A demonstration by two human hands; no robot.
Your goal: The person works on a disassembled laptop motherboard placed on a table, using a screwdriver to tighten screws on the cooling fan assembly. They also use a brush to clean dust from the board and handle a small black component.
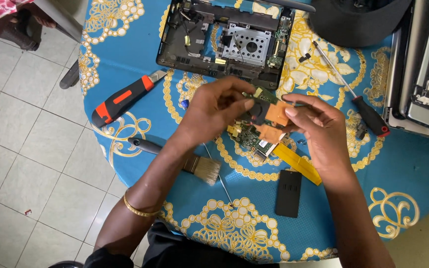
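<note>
1. So, we've got the green circuit board lifted off the blue-and-gold tablecloth, just below the opened laptop base, which is our landmark here.
2. Our left hand pinches the board's upper edge, fingers closed on it; our right hand grips the other side with its thumb on the orange patch. Both hands are holding the board, neither is spread wide.
3. Best bet, we reckon: keep the hold on the edges, off the chips, and don't flex it.
4. A yellow ribbon strip hangs from the board's lower right; support it so it doesn't kink.
5. Tools, relative to the laptop base: orange-and-black utility knife lower left, red-handled screwdriver to the right, paintbrush well below, black cover plate further below still.
6. Small loose bits lie right of the board; we can't tell if they're screws.
</note>
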